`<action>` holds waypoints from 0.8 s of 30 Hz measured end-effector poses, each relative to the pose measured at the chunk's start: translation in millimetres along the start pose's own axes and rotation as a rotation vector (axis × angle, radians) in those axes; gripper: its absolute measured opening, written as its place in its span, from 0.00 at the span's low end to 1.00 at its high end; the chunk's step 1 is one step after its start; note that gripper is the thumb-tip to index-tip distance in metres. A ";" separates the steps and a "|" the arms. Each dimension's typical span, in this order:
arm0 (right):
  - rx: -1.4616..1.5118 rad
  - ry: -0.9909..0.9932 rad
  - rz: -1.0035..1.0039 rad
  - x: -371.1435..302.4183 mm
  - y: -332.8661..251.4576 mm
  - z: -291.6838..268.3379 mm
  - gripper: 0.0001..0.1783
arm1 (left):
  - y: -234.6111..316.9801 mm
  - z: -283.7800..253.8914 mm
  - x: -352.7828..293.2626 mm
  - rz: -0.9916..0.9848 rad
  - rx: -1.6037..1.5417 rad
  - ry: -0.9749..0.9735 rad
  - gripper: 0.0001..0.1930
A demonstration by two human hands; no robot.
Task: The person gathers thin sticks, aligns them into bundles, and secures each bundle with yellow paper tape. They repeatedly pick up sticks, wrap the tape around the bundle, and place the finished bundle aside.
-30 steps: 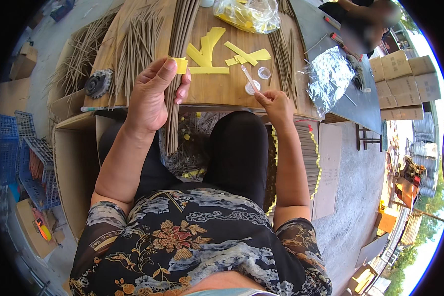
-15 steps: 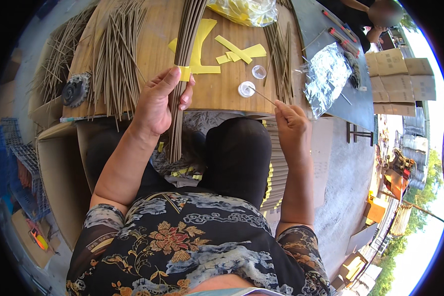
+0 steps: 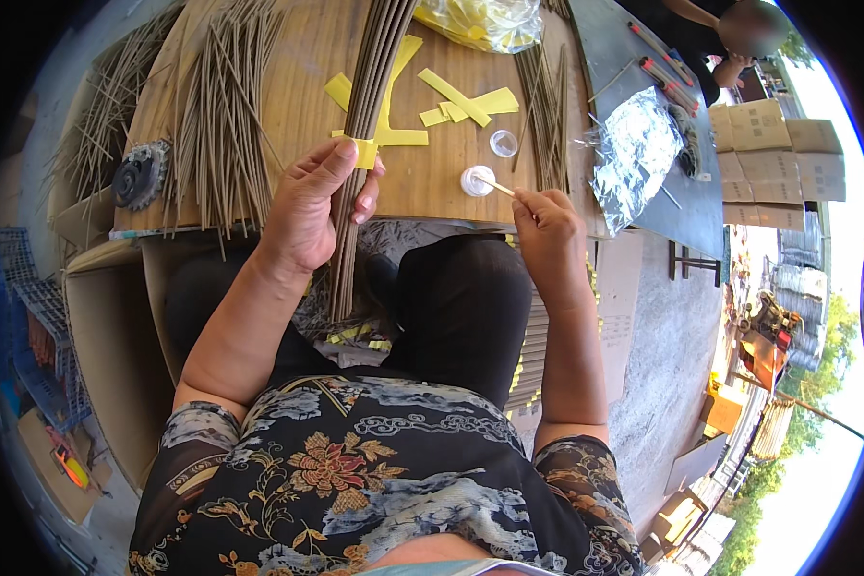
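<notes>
Paper strips [image 3: 451,96] and loose sticks [image 3: 221,115] surround bundle [image 3: 360,173].

stick bundle [image 3: 370,115] top cut off by edge, yellow bag [image 3: 480,19] cropped

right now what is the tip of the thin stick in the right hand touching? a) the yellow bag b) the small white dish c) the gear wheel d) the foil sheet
b: the right hand holds a thin stick whose far tip sits in the small white dish, well apart from the foil sheet.
</notes>
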State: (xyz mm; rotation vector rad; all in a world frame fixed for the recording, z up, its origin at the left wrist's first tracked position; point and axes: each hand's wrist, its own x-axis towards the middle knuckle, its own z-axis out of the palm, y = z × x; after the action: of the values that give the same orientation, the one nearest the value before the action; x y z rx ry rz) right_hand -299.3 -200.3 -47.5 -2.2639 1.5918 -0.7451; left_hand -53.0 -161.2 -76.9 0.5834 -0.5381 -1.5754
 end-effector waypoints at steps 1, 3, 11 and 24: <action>-0.019 0.003 0.011 0.3 -1.0 -2.5 0.07 | -0.1 -0.6 0.0 0.009 0.014 -0.008 0.15; -0.058 0.007 0.032 0.9 -2.4 -8.1 0.07 | 0.6 -0.6 -0.1 0.013 0.009 -0.008 0.15; -0.126 -0.004 -0.031 -0.6 -5.2 -6.0 0.06 | 1.6 0.0 -1.5 0.016 0.012 -0.007 0.14; 0.218 0.047 0.427 -10.2 6.3 -22.2 0.09 | 8.0 -1.5 -4.3 0.017 -0.100 -0.068 0.13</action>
State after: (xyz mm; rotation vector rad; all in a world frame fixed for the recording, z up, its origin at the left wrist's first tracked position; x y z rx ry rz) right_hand -319.2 -191.5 -34.8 -1.6870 1.8290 -0.8094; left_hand -45.8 -157.5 -72.5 0.4498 -0.5103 -1.6011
